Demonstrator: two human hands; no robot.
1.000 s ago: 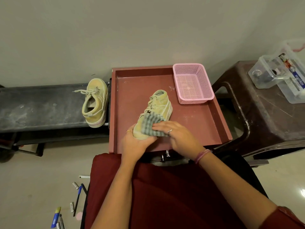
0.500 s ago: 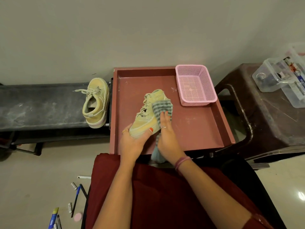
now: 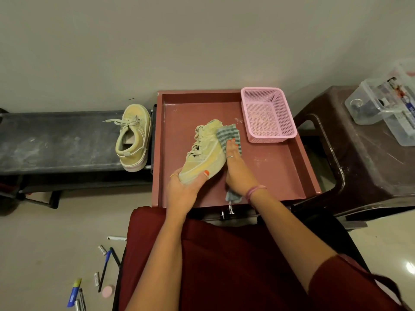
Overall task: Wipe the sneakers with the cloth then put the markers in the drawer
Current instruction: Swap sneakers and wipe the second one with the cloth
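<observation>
One sneaker [image 3: 205, 157], toe apparently nearest, lies diagonally in left grip [image 3: 186, 189]; right grip [image 3: 238, 169] presses cloth [image 3: 229, 136].

Red tray-top table [image 3: 280, 176] with pink basket [image 3: 268, 115]; sneaker [image 3: 133, 136] on bench [image 3: 56, 142].

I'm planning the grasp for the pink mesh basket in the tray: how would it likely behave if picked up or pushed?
The pink basket looks like thin perforated plastic and shows nothing inside, so it is probably very light. Its walls may flex when squeezed. Pushed, it would likely slide across the red tray rather than tip, since it sits low and wide.
</observation>
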